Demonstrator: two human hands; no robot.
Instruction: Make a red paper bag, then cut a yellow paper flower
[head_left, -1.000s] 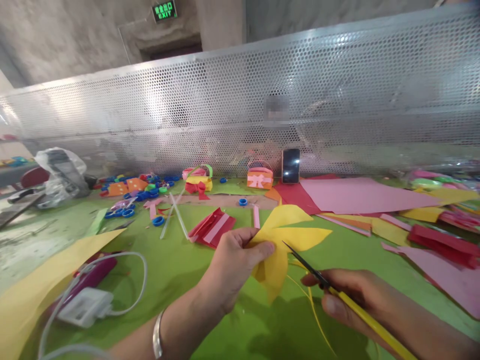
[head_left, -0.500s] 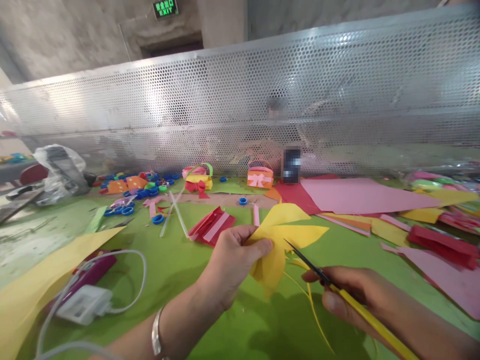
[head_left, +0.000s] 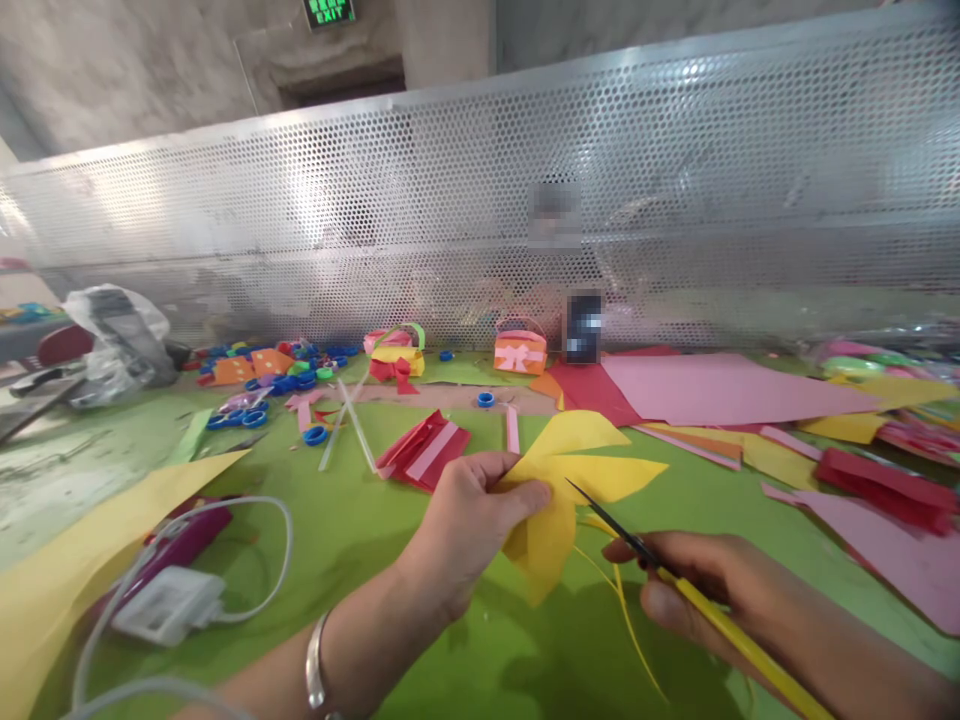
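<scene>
My left hand pinches a folded yellow paper shape with pointed petals, held just above the green table. My right hand grips yellow-handled scissors. Their dark blades point up-left, and the tip touches the paper near its middle. Thin yellow paper strips curl down below the blades. A silver bracelet sits on my left wrist.
A large yellow sheet, a white charger with cable and a purple tool lie at left. Red-pink folded paper, blue rings, small paper baskets, a phone and pink sheets lie beyond. A perforated metal screen backs the table.
The yellow paper dipped slightly, then came back up; the scissors tip stays at the paper. Hands have barely moved.
</scene>
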